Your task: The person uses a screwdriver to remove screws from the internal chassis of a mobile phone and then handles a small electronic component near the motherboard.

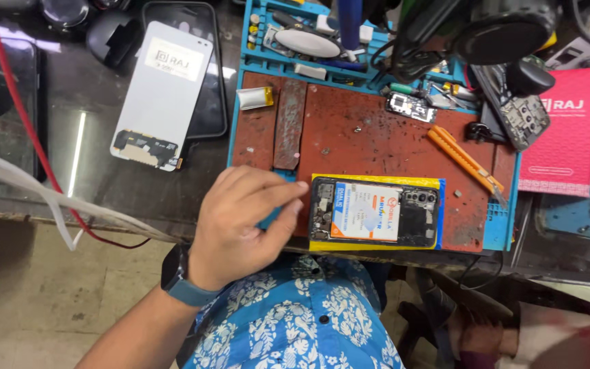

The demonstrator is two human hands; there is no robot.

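Observation:
My left hand (247, 222), with a dark watch on the wrist, rests at the near left corner of a blue work mat (237, 116) whose middle is worn red. Its fingers and thumb are pinched together right at the left end of an opened phone (373, 212). Whether they hold anything small is hidden. The phone lies back-off, showing its battery with a white, orange and blue label, on a yellow and blue sheet. My right hand is out of view.
A white display panel (162, 89) lies on a dark phone frame at the left. On the mat are a small silver pouch cell (255, 98), a rusty strip (289, 123), a circuit board (411, 106) and an orange utility knife (462, 158). A pink box (565, 130) sits right.

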